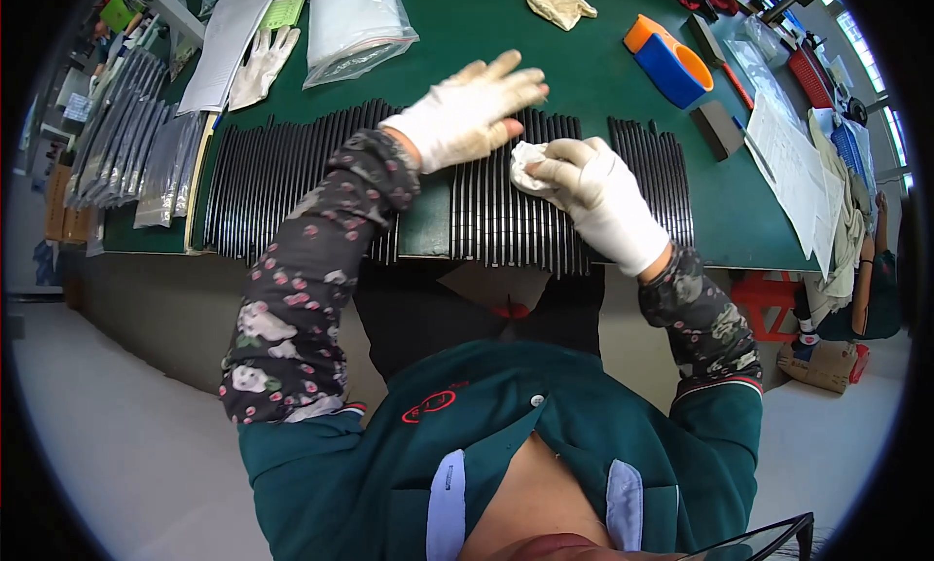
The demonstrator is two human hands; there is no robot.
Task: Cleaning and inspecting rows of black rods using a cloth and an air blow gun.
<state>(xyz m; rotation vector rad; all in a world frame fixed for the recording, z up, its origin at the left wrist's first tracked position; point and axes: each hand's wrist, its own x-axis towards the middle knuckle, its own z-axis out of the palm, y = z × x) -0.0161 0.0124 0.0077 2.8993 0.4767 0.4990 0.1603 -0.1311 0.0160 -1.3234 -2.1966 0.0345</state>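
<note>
1. Gloved left hand (pixel 472 108) stretches rightward over black rods (pixel 496 220), fingers extended, empty.
2. Gloved right hand (pixel 598 189), fingers curled, pinches white cloth (pixel 526 168) over the rods.
3. Rods lie slim, glossy, side by side on the green bench (pixel 425 216).

Tabletop (pixel 467 26) green; rods (pixel 491 211) black; work gloves (pixel 457 115) white, fingers (pixel 526 77) yellowish; rag (pixel 525 167) white; sleeve covers (pixel 302 279) black, floral-printed; shirt (pixel 593 396) dark green.

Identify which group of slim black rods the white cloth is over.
The middle group, beneath the crumpled white cloth; the left group and right group show none.
</note>
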